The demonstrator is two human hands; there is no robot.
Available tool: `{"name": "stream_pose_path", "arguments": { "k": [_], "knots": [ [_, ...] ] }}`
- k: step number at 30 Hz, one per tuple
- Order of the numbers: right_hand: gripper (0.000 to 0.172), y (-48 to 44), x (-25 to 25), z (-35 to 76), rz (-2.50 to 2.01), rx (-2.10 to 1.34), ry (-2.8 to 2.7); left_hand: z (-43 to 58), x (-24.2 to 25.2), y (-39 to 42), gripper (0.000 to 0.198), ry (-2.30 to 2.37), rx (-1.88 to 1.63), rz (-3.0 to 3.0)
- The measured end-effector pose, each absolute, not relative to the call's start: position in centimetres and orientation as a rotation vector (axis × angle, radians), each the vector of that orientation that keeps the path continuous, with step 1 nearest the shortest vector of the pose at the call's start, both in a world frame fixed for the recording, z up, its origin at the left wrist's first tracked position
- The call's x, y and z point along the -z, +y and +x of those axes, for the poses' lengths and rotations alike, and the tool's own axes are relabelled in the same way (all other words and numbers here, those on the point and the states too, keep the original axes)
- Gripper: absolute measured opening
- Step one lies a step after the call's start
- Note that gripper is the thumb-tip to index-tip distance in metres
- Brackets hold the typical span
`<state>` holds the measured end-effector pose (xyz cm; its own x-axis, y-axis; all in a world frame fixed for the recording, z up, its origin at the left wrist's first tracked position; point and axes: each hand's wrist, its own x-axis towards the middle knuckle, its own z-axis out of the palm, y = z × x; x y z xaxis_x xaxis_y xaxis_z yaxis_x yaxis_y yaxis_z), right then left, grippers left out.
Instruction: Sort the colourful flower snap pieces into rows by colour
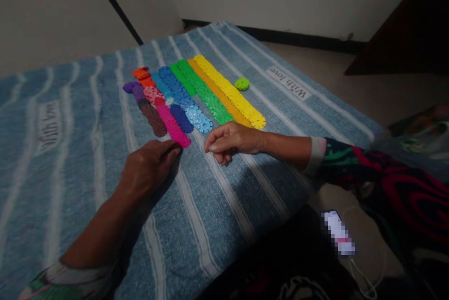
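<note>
Overlapping notched plastic discs lie in rows by colour on the striped cloth. My left hand (pixel 149 164) is closed, its thumb and fingertips pinched at the near end of the row of magenta discs (pixel 173 129). My right hand (pixel 233 141) rests with curled fingers just below the blue and green rows. Whether anything is inside it is hidden. Close by are the light blue discs (pixel 199 119), dark blue discs (pixel 181 119), brown discs (pixel 154 120) and green discs (pixel 210 98). Yellow discs (pixel 231 89) form the longest row, beside orange-yellow discs (pixel 220 94).
Lime green discs (pixel 242 84) sit apart on the right. Orange discs (pixel 141 74) and purple discs (pixel 131 87) lie at the far left of the rows. The blue striped cloth (pixel 80 159) covers the surface. A phone (pixel 338 233) with a white cable is low at right.
</note>
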<state>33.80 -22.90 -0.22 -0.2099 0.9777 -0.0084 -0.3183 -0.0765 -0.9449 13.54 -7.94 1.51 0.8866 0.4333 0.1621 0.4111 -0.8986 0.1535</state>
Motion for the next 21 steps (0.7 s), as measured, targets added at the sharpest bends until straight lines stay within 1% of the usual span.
{"name": "stream_pose_path", "arguments": {
  "k": [3, 7, 15, 21],
  "knots": [
    [0.025, -22.8, 0.2, 34.0, -0.861, -1.539, -1.08, 13.7, -1.3, -8.3, 0.049, 0.617, -0.275, 3.099],
    [0.026, -22.7, 0.3, 34.1, -0.821, -1.55, -1.075, 13.7, -1.1, -9.0, 0.052, 0.57, -0.315, 3.17],
    [0.024, -22.8, 0.3, 34.3, -0.775, -1.556, -1.072, 13.4, -1.1, -9.0, 0.043, 0.475, -0.487, 3.083],
    [0.023, -22.8, 0.3, 34.3, -0.786, -1.568, -1.075, 13.2, -1.2, -9.2, 0.043, 0.535, -0.472, 3.028]
  ]
}}
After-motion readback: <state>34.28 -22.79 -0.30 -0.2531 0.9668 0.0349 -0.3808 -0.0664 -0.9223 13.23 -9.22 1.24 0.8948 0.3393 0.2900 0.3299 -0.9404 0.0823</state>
